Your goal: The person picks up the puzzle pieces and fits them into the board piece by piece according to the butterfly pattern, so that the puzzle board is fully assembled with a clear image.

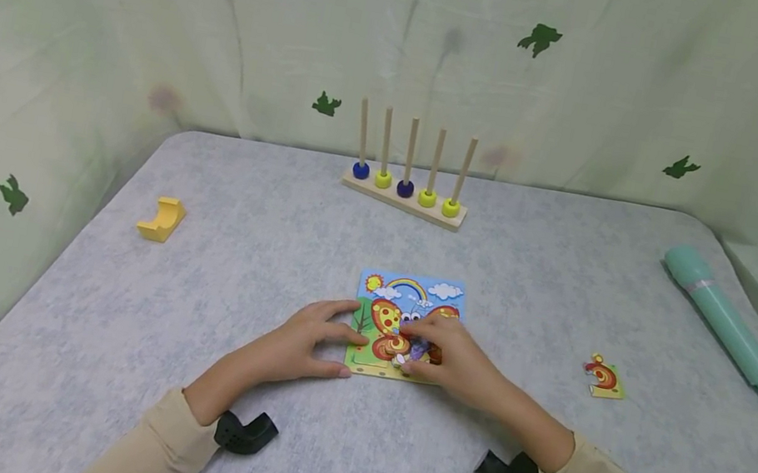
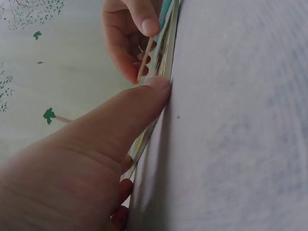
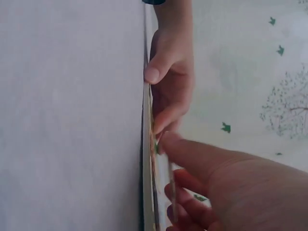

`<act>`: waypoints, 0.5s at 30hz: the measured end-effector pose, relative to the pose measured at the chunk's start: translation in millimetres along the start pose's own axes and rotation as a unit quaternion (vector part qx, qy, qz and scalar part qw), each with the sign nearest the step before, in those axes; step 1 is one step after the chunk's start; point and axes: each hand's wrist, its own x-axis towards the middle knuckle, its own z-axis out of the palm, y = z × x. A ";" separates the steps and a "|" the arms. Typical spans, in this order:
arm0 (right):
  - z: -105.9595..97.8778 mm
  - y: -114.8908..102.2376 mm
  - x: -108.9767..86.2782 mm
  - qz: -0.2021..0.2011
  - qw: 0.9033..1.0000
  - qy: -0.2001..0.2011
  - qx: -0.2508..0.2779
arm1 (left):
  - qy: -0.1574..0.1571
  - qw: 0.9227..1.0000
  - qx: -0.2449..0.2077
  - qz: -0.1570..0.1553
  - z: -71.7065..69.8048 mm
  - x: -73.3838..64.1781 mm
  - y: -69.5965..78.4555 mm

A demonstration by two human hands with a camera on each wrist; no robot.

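Observation:
A puzzle board (image 1: 368,359) with a butterfly, a rainbow and a sun lies flat on the table in the head view. My left hand (image 1: 299,345) rests at its left side, fingers spread over the border and thumb at the near left corner. Just above the board, my right hand (image 1: 459,361) pinches a thin puzzle piece (image 3: 173,192) between thumb and fingers. That piece shows edge-on in both wrist views, tilted and raised off the board. A loose puzzle piece (image 1: 605,378) with a red and yellow swirl lies on the table to the right.
Behind the board stands a wooden peg rack (image 1: 404,200) with blue and yellow beads. A yellow curved block (image 1: 163,220) sits at the left, and a teal tube-shaped object (image 1: 728,328) lies at the right. Pale curtain (image 1: 295,19) surrounds the table's back and sides.

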 end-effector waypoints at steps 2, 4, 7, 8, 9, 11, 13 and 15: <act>3.0 2.8 2.0 -0.002 1.000 -0.006 -0.009 | 0.002 1.000 0.003 0.001 0.4 0.2 0.2; 5.2 4.6 3.3 -0.002 1.000 -0.009 -0.014 | 0.003 1.000 0.003 0.001 0.7 0.2 0.9; 6.7 5.3 3.6 0.002 1.000 -0.009 -0.023 | 0.006 1.000 0.003 -0.002 1.2 -0.4 2.5; 7.2 5.6 3.6 0.002 1.000 -0.008 -0.024 | 0.007 1.000 0.005 -0.002 1.6 -0.6 3.2; 7.8 5.8 3.4 0.002 1.000 -0.009 -0.028 | 0.009 1.000 0.008 0.001 2.2 -0.6 3.8; 8.5 6.6 3.0 0.003 0.999 -0.009 -0.034 | 0.011 1.000 0.021 0.007 3.8 0.0 4.9; 8.3 6.9 2.8 0.003 0.999 -0.009 -0.033 | 0.013 0.999 0.037 0.020 5.5 1.1 6.1; 7.5 7.8 2.8 0.000 0.999 -0.014 -0.034 | 0.011 0.998 0.054 0.040 6.8 2.5 7.7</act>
